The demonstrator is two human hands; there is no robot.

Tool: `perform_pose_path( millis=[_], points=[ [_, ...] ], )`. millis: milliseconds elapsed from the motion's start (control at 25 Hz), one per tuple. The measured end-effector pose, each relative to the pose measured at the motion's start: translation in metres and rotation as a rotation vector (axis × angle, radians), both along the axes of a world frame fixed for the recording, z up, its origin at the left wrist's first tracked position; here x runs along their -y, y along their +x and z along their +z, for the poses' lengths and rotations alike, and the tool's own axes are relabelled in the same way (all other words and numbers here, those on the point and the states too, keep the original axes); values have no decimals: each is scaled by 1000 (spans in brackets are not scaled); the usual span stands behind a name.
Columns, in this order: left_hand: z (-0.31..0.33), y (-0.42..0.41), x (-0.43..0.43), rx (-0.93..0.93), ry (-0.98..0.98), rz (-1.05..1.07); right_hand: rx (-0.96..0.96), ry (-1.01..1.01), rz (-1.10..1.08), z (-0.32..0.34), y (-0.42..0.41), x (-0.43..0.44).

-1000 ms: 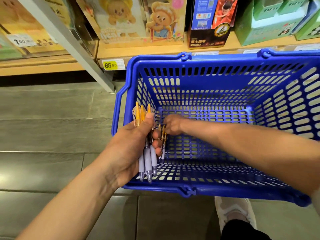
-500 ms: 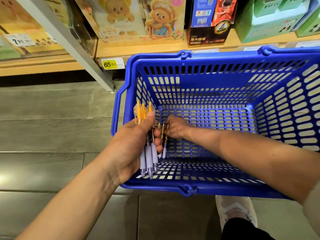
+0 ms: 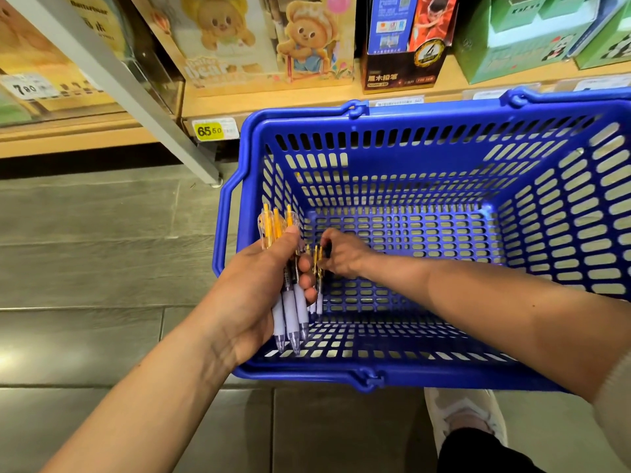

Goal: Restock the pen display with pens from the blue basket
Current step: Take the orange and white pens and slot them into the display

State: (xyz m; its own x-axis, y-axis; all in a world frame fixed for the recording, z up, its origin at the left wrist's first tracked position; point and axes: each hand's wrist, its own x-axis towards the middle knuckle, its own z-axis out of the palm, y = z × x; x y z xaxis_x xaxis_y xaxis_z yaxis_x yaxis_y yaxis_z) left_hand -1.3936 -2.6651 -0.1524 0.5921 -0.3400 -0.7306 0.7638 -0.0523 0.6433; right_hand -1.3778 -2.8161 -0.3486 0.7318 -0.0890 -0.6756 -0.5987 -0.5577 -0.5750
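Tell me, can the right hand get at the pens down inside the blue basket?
Likely yes: the right hand is down inside the open-topped basket, gripping the pens by its left wall; nothing blocks it.

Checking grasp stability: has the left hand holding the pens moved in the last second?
No. The left hand stays over the blue basket's near-left corner, thumb pinning the pens.

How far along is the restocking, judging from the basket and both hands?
The left hand grips a bundle of pens; the right hand pinches further pens inside the blue basket. No other pens show there, so collecting looks nearly done. Remaining: placing them in the pen display, not in view.
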Motion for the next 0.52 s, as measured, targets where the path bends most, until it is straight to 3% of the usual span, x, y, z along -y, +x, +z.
perform_pose_path(
  millis=[120,320,520],
  points=[
    [0,0,0,8,29,-3,48,20,2,1,1,4],
    [0,1,1,67,75,-54,135,337,-59,49,21,35],
    [-8,-2,6,144,180,-17,-19,847,-24,120,43,76]
  ],
)
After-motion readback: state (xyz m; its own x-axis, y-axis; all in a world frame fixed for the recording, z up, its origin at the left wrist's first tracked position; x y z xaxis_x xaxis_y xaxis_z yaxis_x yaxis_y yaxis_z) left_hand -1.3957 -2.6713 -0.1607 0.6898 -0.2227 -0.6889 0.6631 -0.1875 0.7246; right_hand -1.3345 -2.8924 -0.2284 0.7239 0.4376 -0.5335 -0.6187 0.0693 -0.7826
